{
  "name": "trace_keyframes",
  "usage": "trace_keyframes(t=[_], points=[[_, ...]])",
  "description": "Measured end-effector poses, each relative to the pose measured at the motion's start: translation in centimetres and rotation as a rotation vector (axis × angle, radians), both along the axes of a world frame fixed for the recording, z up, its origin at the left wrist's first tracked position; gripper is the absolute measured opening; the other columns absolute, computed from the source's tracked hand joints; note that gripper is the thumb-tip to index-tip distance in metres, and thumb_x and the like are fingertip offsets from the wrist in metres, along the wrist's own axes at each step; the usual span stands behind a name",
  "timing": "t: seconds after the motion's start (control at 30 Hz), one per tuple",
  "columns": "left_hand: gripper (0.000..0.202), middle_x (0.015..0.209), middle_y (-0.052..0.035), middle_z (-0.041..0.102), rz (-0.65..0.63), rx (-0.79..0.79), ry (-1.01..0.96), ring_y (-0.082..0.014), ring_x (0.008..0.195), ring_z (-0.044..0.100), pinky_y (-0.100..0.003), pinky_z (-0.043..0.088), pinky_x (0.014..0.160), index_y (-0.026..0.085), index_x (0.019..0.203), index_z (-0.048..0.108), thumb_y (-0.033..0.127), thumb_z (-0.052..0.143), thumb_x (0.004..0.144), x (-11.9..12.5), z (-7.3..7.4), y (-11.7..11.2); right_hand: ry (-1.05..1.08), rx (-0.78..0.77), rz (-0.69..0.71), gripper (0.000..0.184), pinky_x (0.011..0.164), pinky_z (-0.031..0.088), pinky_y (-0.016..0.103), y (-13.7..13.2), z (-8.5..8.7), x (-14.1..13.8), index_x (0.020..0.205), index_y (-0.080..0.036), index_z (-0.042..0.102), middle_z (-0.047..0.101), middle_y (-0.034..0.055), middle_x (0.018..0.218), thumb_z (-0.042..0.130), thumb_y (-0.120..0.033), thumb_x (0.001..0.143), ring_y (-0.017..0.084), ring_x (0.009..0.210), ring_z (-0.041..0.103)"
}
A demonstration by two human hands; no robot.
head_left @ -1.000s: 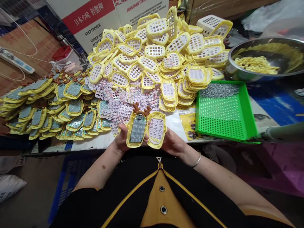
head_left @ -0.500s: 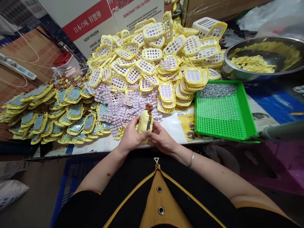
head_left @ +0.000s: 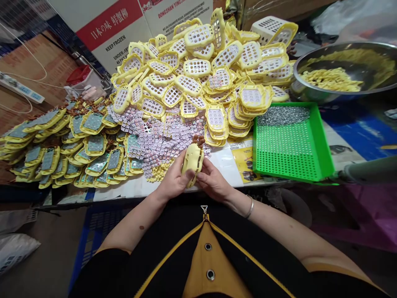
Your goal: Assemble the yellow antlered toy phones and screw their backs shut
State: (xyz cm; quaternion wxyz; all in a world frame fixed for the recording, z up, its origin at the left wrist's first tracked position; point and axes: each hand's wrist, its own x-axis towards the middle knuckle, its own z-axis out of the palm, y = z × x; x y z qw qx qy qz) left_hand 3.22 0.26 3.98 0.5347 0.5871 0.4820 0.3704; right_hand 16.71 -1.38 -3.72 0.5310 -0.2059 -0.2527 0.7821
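Note:
A yellow plastic toy casing (head_left: pixel 192 159) with a brown knobbly piece (head_left: pixel 198 140) at its top stands tilted between my hands, over the front of the table. My left hand (head_left: pixel 171 181) is closed around its left side, thumb across the lower front. My right hand (head_left: pixel 216 183) grips the lower right edge with thumb and fingers. A dark gap runs down the casing's right side; its inside is mostly hidden. Just beyond lie pale purple keypad pieces (head_left: pixel 158 134) in a heap, and small yellow pieces (head_left: pixel 156 172) are beside my left hand.
Yellow-rimmed perforated covers (head_left: pixel 197 68) are piled at the back. Casings with grey panels (head_left: pixel 94 121) are stacked at left. At right are a green perforated tray (head_left: pixel 325 153) holding small metal screws (head_left: pixel 283 116), and a steel bowl (head_left: pixel 296 78) with yellow pieces (head_left: pixel 333 80).
The casing has turned in my hands, so more of its yellow face shows and the dark opening looks narrower. My hands have shifted slightly, uncovering more small yellow pieces at left.

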Motion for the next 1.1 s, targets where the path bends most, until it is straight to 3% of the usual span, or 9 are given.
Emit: trace_keyframes(t=[0.1,0.23,0.37,0.47,0.53,0.67,0.77,0.9,1.1], points=[[0.058,0.128,-0.0105,0.067,0.013,-0.03,-0.019,-0.0332,0.132,0.051,-0.036,0.037,0.111,0.018,0.121,0.068,0.046,0.082,0.072,0.2,0.1,0.1,-0.007,-0.008,0.023,0.064,0.102,0.053,0.042,-0.1,-0.3,0.2,0.123,-0.036,0.059,0.07,0.0016,0.123,0.087,-0.04,0.066,0.023,0.12,0.063],[0.059,0.131,-0.0096,0.066,-0.034,-0.066,-0.037,-0.0319,0.139,0.046,-0.036,0.034,0.115,0.018,0.126,0.066,0.038,0.082,0.072,0.6,-0.2,0.0,-0.016,0.007,-0.002,0.067,0.105,0.051,0.041,-0.1,-1.0,0.0,0.127,-0.035,0.058,0.071,0.0026,0.123,0.087,-0.041,0.067,0.022,0.122,0.062],[0.063,0.14,-0.0098,0.06,-0.012,-0.131,-0.126,-0.0291,0.143,0.041,-0.035,0.03,0.119,0.019,0.129,0.063,0.043,0.082,0.074,0.6,-1.0,-0.3,-0.057,0.037,-0.036,0.066,0.109,0.047,0.041,-0.3,-1.1,0.1,0.128,-0.034,0.059,0.07,0.0016,0.126,0.086,-0.043,0.068,0.021,0.121,0.062],[0.077,0.135,-0.0106,0.063,-0.029,-0.23,-0.183,-0.0296,0.13,0.055,-0.036,0.042,0.11,0.021,0.131,0.061,0.045,0.089,0.063,0.0,-1.3,-0.3,-0.077,0.062,0.011,0.058,0.107,0.048,0.041,-0.6,-0.9,0.7,0.12,-0.031,0.065,0.072,0.0019,0.12,0.086,-0.043,0.068,0.021,0.113,0.065],[0.082,0.123,-0.0123,0.07,-0.095,-0.323,-0.246,-0.0301,0.115,0.065,-0.037,0.05,0.099,0.019,0.125,0.065,0.051,0.092,0.054,-0.6,-1.3,-0.1,-0.051,0.117,0.13,0.057,0.099,0.052,0.039,-0.8,-0.8,1.2,0.117,-0.027,0.067,0.074,0.0025,0.109,0.086,-0.046,0.067,0.02,0.101,0.068],[0.067,0.1,-0.0152,0.076,-0.196,-0.497,-0.4,-0.0279,0.089,0.072,-0.035,0.055,0.082,0.012,0.102,0.074,0.055,0.091,0.054,-1.2,-0.8,0.3,-0.08,0.284,0.315,0.059,0.085,0.053,0.036,-0.9,-0.6,2.2,0.113,-0.022,0.069,0.072,0.004,0.095,0.076,-0.063,0.072,0.019,0.086,0.066],[0.052,0.091,-0.0109,0.077,-0.043,-0.5,-0.466,-0.0207,0.077,0.071,-0.03,0.055,0.078,0.011,0.095,0.076,0.04,0.093,0.055,-0.8,-0.6,0.2,-0.426,0.457,0.183,0.068,0.087,0.051,0.04,-0.8,0.0,2.6,0.117,-0.017,0.066,0.071,0.0104,0.103,0.057,-0.074,0.082,0.025,0.095,0.065],[0.048,0.083,-0.0071,0.077,0.105,-0.536,-0.501,-0.0191,0.073,0.07,-0.029,0.055,0.074,0.011,0.093,0.076,0.031,0.092,0.052,0.0,-0.9,-0.2,-0.96,0.587,-0.099,0.058,0.076,0.052,0.038,-1.3,1.3,2.4,0.115,-0.012,0.059,0.07,0.0141,0.097,0.047,-0.065,0.092,0.024,0.084,0.064],[0.045,0.086,-0.0065,0.077,0.132,-0.508,-0.539,-0.0225,0.08,0.072,-0.036,0.056,0.083,0.013,0.091,0.071,0.023,0.092,0.053,0.1,-0.7,-0.8,-1.05,0.742,-0.221,0.036,0.056,0.046,0.028,-1.8,2.1,2.1,0.099,-0.018,0.056,0.069,0.0068,0.077,0.04,-0.049,0.099,0.016,0.059,0.059]])
